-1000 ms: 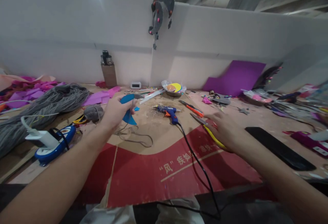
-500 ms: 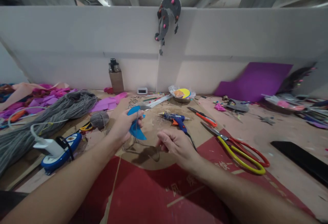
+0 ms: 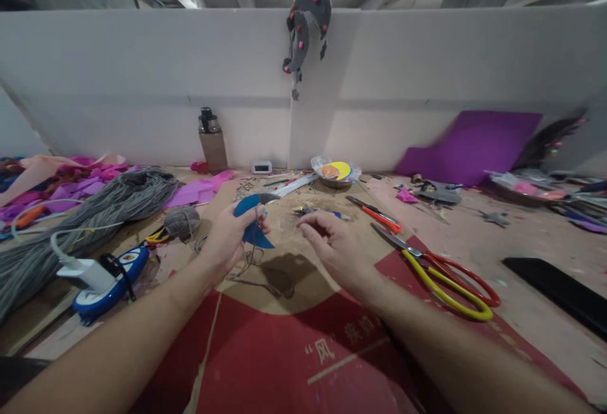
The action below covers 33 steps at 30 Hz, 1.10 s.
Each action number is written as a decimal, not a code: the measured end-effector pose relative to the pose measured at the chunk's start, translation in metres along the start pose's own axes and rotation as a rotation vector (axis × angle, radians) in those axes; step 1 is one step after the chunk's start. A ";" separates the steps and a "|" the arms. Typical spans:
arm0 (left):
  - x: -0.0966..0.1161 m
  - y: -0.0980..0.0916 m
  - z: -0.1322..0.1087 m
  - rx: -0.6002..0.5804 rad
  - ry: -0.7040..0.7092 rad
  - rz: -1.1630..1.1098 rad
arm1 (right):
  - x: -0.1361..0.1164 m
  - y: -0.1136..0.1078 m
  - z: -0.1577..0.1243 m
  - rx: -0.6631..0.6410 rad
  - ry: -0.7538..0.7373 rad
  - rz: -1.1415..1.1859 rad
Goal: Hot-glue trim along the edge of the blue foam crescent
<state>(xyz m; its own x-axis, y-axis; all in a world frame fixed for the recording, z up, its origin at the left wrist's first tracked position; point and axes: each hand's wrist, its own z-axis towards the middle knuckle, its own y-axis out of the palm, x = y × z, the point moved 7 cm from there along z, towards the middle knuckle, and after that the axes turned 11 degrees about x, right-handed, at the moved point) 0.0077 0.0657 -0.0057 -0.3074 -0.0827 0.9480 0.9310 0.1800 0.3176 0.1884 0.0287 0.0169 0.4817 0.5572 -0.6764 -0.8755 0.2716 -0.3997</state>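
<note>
My left hand [image 3: 232, 234] is closed on a blue crescent [image 3: 249, 212], its upper tip wrapped in grey yarn [image 3: 269, 198]. A loose strand of the yarn hangs below the fingers and curls over the brown cardboard [image 3: 303, 287]. My right hand [image 3: 332, 243] hovers to the right of the crescent, apart from it. Its fingers are loosely bent with a gap to the thumb, and nothing shows between them. Behind that hand lies a blue glue gun [image 3: 337, 214], mostly hidden. A ball of grey yarn [image 3: 181, 221] sits left of my left hand.
To the right lie an orange-handled cutter [image 3: 386, 219], large red-and-yellow scissors [image 3: 441, 281] and a black flat object [image 3: 554, 291]. A blue power strip [image 3: 114, 281] and a grey yarn hank [image 3: 118, 212] are on the left. A bowl [image 3: 336, 181] stands near the white wall.
My right hand has risen and moved slightly forward, now covering most of the glue gun, and its fingers have loosened. The blue crescent has turned a little in my left hand.
</note>
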 end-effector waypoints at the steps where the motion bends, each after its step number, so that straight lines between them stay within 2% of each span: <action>1: 0.002 -0.001 0.001 0.007 0.012 -0.019 | 0.005 -0.007 0.005 0.029 0.003 -0.065; 4: 0.005 -0.004 0.005 0.023 0.043 -0.045 | 0.028 -0.021 0.018 0.039 0.041 -0.403; 6: 0.005 -0.006 0.007 0.032 0.051 -0.046 | 0.048 -0.025 0.020 -0.024 0.096 -0.657; 8: 0.004 -0.008 0.009 0.038 0.046 -0.052 | 0.067 -0.022 0.018 -0.120 0.156 -0.766; 10: 0.002 -0.008 0.010 0.048 0.048 -0.048 | 0.082 -0.017 0.014 -0.173 0.212 -0.724; 15: 0.002 -0.009 0.010 0.068 0.105 0.018 | 0.115 -0.016 0.010 -0.099 0.566 -0.369; 17: 0.003 -0.010 0.011 0.074 0.132 0.040 | 0.119 -0.015 0.011 -0.092 0.644 -0.273; 20: 0.004 -0.013 0.013 0.095 0.158 0.056 | 0.111 -0.013 0.014 -0.066 0.670 -0.139; 26: 0.001 -0.015 0.016 0.085 0.143 0.094 | 0.067 -0.011 0.014 0.146 0.618 0.418; 30: 0.000 -0.015 0.015 0.077 0.135 0.131 | 0.032 -0.009 0.010 0.120 0.457 0.552; 33: -0.004 -0.016 0.016 0.082 0.116 0.160 | 0.017 -0.006 0.003 0.048 0.377 0.462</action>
<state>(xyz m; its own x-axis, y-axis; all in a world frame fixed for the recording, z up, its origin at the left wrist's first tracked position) -0.0092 0.0787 -0.0139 -0.1274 -0.1582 0.9792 0.9457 0.2783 0.1680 0.2016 0.0387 0.0101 0.0234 0.3113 -0.9500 -0.9941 0.1078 0.0109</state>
